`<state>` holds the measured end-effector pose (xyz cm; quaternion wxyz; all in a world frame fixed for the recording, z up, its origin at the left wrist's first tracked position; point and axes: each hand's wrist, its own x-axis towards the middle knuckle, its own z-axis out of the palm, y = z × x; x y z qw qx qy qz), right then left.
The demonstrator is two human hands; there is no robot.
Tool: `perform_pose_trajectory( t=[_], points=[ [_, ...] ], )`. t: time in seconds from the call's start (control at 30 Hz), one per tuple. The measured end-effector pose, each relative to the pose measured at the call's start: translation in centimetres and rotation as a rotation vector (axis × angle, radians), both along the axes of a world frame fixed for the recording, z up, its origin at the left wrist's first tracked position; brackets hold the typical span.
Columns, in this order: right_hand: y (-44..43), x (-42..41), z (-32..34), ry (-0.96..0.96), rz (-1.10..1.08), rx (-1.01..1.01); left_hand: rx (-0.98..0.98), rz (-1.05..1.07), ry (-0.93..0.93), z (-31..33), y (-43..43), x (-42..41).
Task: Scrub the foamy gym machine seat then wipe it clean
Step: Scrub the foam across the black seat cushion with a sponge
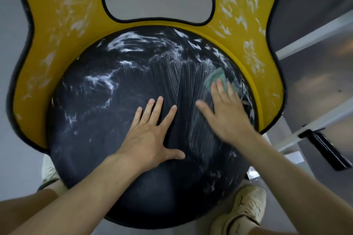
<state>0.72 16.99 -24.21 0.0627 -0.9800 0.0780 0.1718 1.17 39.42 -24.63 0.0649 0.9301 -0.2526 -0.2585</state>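
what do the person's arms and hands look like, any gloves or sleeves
Both are bare: no gloves on the left hand or the right hand, no sleeves on the left forearm or right forearm within the frame. No watch, ring or bracelet shows, though the right hand is blurred.

The round black seat (91, 129) carried everything. White foam (126, 44) lay across its far half in streaks and patches, combed into fine lines near the middle. A green scrubbing pad (213, 78) lay flat on the seat's right side, under the straight fingers of the blurred right hand (227, 114). The left hand (150, 139) rested flat on the middle, fingers spread. The yellow panel (47, 44) behind bore more foam smears. A beige shoe (246, 208) stood on the grey floor (15, 168).
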Motion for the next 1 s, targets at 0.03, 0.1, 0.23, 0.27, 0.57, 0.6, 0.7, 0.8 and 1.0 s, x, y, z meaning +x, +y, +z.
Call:
perform_pose_trajectory(
  t=[0.03, 0.1, 0.23, 0.27, 0.57, 0.6, 0.7, 0.8, 1.0],
  points=[
    [1.0, -2.0, -0.2, -0.003, 0.029, -0.017, 0.001, 0.001, 0.002, 0.0, 0.0, 0.0],
    [3.6, -7.3, -0.4, -0.010, 0.079, 0.003, -0.004, 0.003, 0.005, 0.0, 0.0, 0.1],
    [7.3, -15.3, -0.9, -0.007, 0.185, 0.077, 0.012, -0.013, 0.002, -0.1, 0.0, 0.2],
    [7.3, -15.7, -1.0, 0.010, 0.185, 0.083, 0.010, -0.015, -0.001, -0.1, 0.1, 0.2],
    [2.7, 0.5, -0.6, -0.003, 0.069, 0.022, -0.063, -0.005, -0.005, 0.1, 1.2, -0.6],
    [2.8, 1.2, -0.5, -0.001, 0.056, 0.027, -0.063, -0.006, -0.003, 0.2, 1.3, -0.6],
    [4.2, -2.2, -0.6, -0.017, 0.090, 0.024, -0.050, -0.007, 0.006, 0.3, 1.5, -0.5],
    [6.5, -10.3, -0.5, -0.030, 0.204, 0.065, -0.039, -0.013, 0.001, 0.2, 1.4, -0.4],
    [5.1, -13.7, -0.1, 0.038, 0.256, 0.053, -0.023, -0.008, -0.001, 0.1, 1.2, -0.4]
  ],
)
